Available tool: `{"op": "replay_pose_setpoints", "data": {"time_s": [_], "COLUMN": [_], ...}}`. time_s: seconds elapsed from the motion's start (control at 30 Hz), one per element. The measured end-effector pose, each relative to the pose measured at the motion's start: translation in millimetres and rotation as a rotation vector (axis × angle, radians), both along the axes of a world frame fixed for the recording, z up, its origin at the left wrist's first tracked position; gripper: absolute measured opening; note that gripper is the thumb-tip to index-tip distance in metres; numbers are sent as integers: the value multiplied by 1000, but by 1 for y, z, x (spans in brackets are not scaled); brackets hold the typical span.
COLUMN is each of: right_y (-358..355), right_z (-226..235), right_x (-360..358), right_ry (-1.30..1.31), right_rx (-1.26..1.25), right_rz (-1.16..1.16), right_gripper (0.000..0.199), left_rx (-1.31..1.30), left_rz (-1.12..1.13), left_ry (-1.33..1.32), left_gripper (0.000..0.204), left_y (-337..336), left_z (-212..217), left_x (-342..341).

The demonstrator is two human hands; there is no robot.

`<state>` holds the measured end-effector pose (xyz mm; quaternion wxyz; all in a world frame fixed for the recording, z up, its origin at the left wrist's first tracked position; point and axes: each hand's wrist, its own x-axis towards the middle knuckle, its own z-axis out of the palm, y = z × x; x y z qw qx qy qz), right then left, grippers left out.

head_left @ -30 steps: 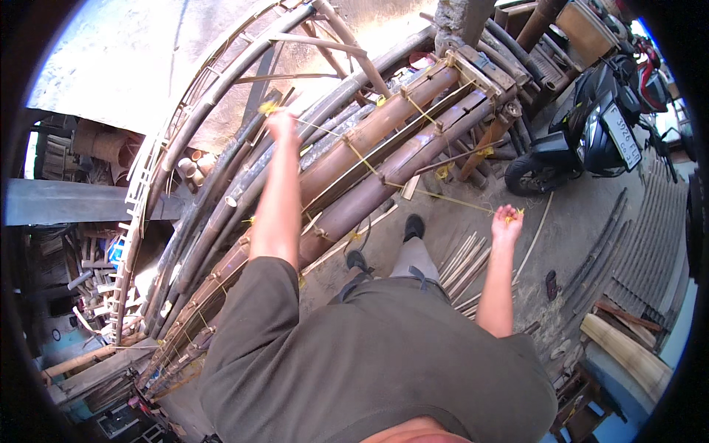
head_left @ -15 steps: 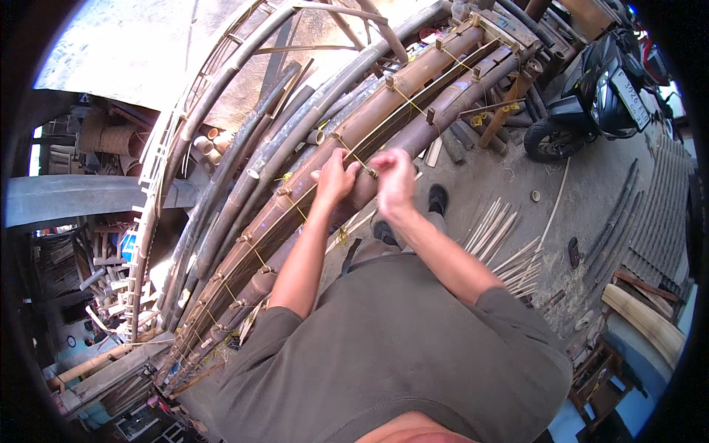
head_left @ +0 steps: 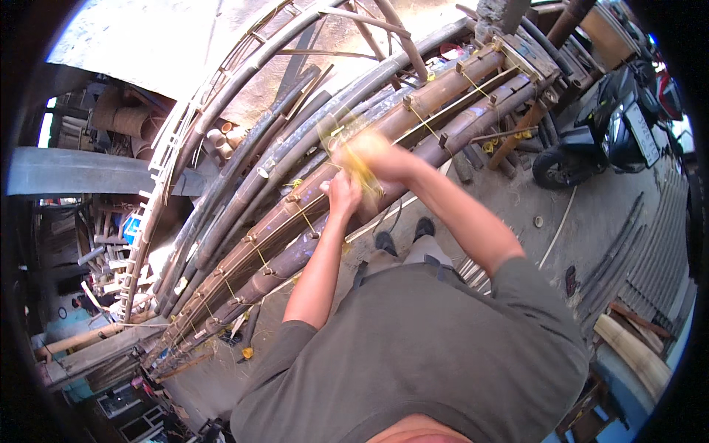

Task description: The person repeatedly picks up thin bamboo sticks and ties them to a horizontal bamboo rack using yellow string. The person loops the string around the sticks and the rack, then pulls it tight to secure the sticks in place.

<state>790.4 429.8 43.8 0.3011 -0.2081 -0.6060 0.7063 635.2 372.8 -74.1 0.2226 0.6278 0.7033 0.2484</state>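
Observation:
Two long brown bamboo poles run diagonally before me, the far pole [head_left: 437, 94] beside the near pole [head_left: 470, 114]. Short wooden pegs [head_left: 443, 139] stick out along them, and thin yellow cords [head_left: 306, 219] cross between. At the middle of the poles my left hand [head_left: 344, 195] is closed, its fingers pressed together; what it grips is hidden. Just above and right of it, my right hand [head_left: 378, 156] is smeared by motion. A blurred bunch of yellow twine [head_left: 358, 164] swings from its closed fingers over the poles.
More grey bamboo poles [head_left: 255, 188] and a curved bamboo frame [head_left: 244, 63] lie beyond. A dark motorbike [head_left: 609, 136] stands at the right. Corrugated sheets [head_left: 653, 244] lie at the far right. My feet [head_left: 385, 242] are on the floor behind the near pole.
My right hand has moved up and left, past my left hand, and a blurred bunch of yellow twine now shows at it. My left hand stays low at the poles. The view has shifted slightly.

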Motion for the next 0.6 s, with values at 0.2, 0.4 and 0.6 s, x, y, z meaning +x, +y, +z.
{"op": "replay_pose_setpoints", "data": {"time_s": [0.2, 0.4, 0.6], "right_y": [-107, -113, -154], "right_z": [-96, -103, -79], "right_x": [24, 16, -30], "right_ry": [-497, -707, -757], "right_rx": [512, 703, 842], "right_rz": [-46, -69, -250], "right_gripper": [44, 36, 22], "left_rx": [-48, 138, -118], "left_rz": [3, 133, -98], "left_ry": [-477, -268, -82], "left_gripper": [27, 30, 34], "left_y": [26, 139, 136], "left_z": [24, 8, -13], "left_x": [9, -23, -55]}}
